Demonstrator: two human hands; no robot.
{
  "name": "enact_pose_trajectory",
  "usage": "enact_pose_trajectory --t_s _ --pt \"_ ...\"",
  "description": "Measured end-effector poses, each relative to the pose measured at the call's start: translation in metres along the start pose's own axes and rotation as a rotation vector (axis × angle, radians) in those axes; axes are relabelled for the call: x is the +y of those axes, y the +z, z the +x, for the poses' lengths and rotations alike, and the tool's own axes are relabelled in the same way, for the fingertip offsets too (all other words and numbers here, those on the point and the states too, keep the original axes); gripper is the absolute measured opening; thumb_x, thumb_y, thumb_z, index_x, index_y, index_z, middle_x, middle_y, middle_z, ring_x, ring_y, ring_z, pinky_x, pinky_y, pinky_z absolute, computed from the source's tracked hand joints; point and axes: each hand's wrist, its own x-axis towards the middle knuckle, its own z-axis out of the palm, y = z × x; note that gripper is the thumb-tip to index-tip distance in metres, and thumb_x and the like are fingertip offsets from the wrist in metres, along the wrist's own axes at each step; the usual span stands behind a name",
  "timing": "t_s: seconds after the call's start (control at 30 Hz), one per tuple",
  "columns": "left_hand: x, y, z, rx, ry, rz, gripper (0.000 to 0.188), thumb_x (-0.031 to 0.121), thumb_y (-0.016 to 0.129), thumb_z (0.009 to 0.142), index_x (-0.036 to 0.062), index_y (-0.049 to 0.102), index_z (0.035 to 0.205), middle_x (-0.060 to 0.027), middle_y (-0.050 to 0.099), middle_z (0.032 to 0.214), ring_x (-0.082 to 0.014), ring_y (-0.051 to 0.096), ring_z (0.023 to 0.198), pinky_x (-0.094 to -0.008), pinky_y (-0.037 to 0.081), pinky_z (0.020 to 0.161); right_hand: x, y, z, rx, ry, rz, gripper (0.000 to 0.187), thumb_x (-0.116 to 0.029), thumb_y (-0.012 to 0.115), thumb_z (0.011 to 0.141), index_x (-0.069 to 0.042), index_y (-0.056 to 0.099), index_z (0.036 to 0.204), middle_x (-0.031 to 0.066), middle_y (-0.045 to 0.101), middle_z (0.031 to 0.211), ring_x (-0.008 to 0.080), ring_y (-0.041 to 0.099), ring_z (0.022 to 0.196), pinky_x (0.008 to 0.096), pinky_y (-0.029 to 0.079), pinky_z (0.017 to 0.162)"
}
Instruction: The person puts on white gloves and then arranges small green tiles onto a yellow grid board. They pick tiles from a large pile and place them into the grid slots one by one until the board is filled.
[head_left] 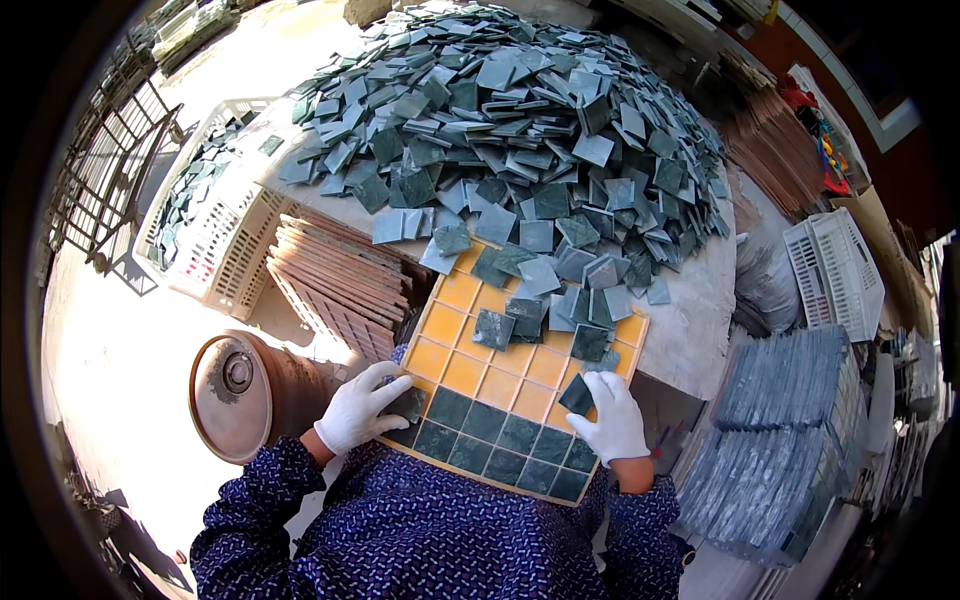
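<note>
A yellow gridded tray [462, 374] lies in front of me, tilted toward my lap. Dark green square stone tiles [519, 434] fill the compartments of its two nearest rows. My left hand [358, 408], in a white glove, pinches a dark tile [407, 404] at the tray's left edge. Gloved in white too, my right hand [613, 417] grips another dark tile [576, 395] by its edge, tilted over the right side of the grid. Loose tiles [493, 329] lie scattered across the far part of the tray, overlapping its dividers.
A large heap of green-grey tiles [500, 130] covers the table [690, 325] beyond the tray. To the left stand a rusty drum [232, 398], stacked brown trays [335, 275] and a pale plastic crate [232, 245]. Wrapped tile stacks [770, 440] and a white crate [835, 268] are at right.
</note>
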Motion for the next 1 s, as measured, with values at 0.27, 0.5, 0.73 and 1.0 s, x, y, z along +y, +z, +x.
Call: enact_pose_trajectory --t_s 0.27,0.5,0.73,1.0 --pt "0.008 -0.012 0.022 -0.068 -0.037 0.088 0.056 0.021 0.076 0.072 0.0117 0.057 0.124 -0.0135 0.048 0.127 -0.0324 0.052 0.111 -0.0405 0.045 0.093 -0.006 0.000 -0.006 -0.112 0.002 0.001 0.057 -0.020 0.075 0.073 -0.009 0.052 0.124 0.0133 0.053 0.115 0.0332 0.056 0.106 0.0411 0.048 0.088" --pt "0.000 -0.006 0.022 -0.086 0.080 0.005 0.045 0.017 0.070 0.078 0.0073 0.059 0.120 -0.0140 0.050 0.118 -0.0319 0.054 0.105 -0.0386 0.047 0.089 -0.002 0.005 -0.014 -0.138 0.027 0.017 0.053 -0.018 0.073 0.074 -0.008 0.054 0.122 0.0136 0.053 0.110 0.0329 0.055 0.104 0.0412 0.047 0.087" --pt "0.020 -0.019 0.034 -0.203 0.024 0.122 0.043 0.026 0.071 0.078 0.0068 0.060 0.115 -0.0119 0.052 0.109 -0.0315 0.057 0.098 -0.0398 0.048 0.082 -0.008 -0.001 -0.007 -0.230 -0.058 0.006 0.049 -0.019 0.071 0.078 -0.007 0.054 0.123 0.0144 0.053 0.107 0.0327 0.055 0.103 0.0399 0.047 0.088" --pt "0.054 0.010 0.108 0.285 0.121 0.206 0.069 0.022 0.076 0.072 0.0056 0.046 0.132 -0.0148 0.050 0.120 -0.0326 0.053 0.104 -0.0402 0.046 0.087 0.021 0.000 0.025 0.176 0.190 -0.078 0.064 -0.028 0.071 0.078 -0.010 0.045 0.134 0.0142 0.055 0.123 0.0335 0.057 0.107 0.0411 0.049 0.087"
